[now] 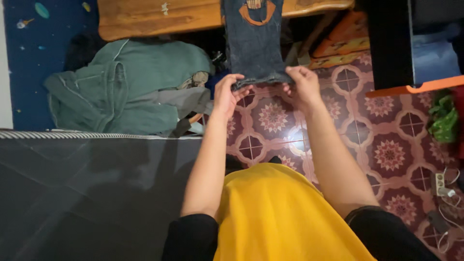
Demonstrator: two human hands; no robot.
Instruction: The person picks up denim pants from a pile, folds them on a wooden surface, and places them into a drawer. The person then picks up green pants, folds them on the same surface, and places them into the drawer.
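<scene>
Yellow cloth (285, 217) fills the lap beside a dark mattress (87, 193), and above patterned floor tiles (386, 150) the left hand (227, 94) and right hand (302, 87) pinch the hem of dark jeans (253, 43) near a green clothes pile (135, 87) and wooden bench (159, 17).

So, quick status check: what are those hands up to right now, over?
Left hand and right hand both grip the hem of the dark denim garment, held up over the patterned tile floor. Green clothes pile off to the left, apart.

Dark blue denim garment (253, 43) with orange patch — maroon floral-tiled floor (386, 145).
</scene>
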